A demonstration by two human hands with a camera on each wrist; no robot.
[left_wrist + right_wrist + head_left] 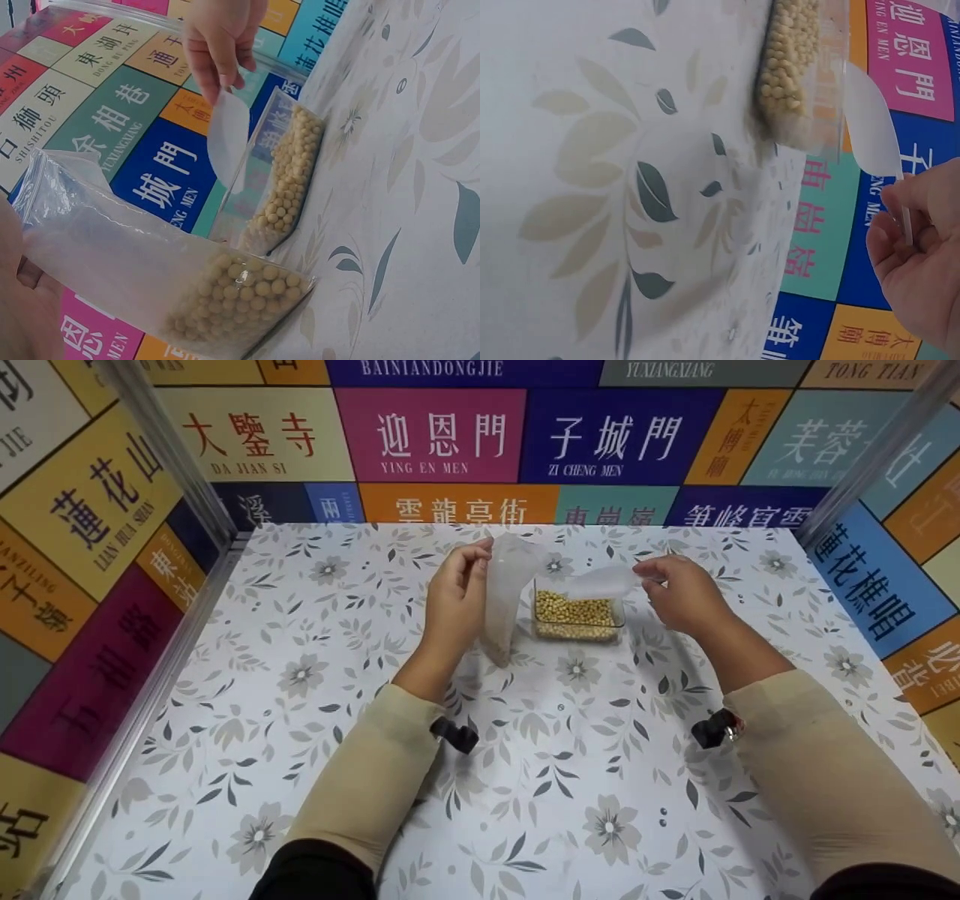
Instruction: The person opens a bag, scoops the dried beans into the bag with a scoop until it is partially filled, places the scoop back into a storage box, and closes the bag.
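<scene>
My left hand [456,596] grips the upper edge of a clear zip bag [510,592], which stands upright on the table. In the left wrist view the bag [135,247] has soybeans [240,296] gathered at its bottom. To the right of the bag sits a clear rectangular container [576,634] partly filled with soybeans [577,611]. My right hand [684,594] pinches the short handle of a white translucent plastic scoop [874,124]. The scoop's bowl hangs over the container's rim, above the beans; whether it carries any is not visible.
A white tablecloth [360,750] with grey flowers and leaves covers the table. Panels with coloured signs [442,435] stand along the back and both sides. Black wrist mounts [454,735] sit on both sleeves.
</scene>
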